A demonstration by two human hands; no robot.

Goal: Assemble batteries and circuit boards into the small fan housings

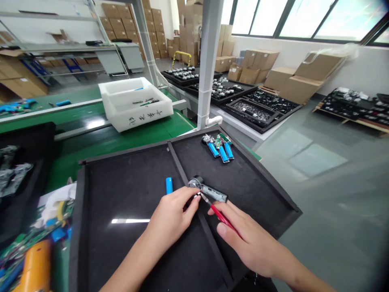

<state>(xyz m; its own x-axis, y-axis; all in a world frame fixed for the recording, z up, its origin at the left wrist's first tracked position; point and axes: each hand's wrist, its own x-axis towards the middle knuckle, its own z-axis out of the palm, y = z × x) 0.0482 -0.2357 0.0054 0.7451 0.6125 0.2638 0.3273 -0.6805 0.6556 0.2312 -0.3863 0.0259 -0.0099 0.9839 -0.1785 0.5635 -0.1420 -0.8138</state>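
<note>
My left hand (174,215) is closed, its fingertips pinching a small grey assembly (207,190) with a round black end that rests on the divider of a black tray (100,211). In my right hand (243,233) is a red-handled tool (221,215), its metal tip touching the assembly near my left fingertips. A loose blue cylindrical cell (169,185) lies on the tray just left of the divider, beside my left hand. Three finished pieces with blue cells (219,148) lie together at the tray's far right compartment.
A white plastic bin (135,103) sits on the green bench behind the tray. A white post (209,65) rises beyond it. More black trays of parts (255,107) and cardboard boxes (304,75) fill the floor on the right. Circuit boards and an orange object (33,265) lie at left.
</note>
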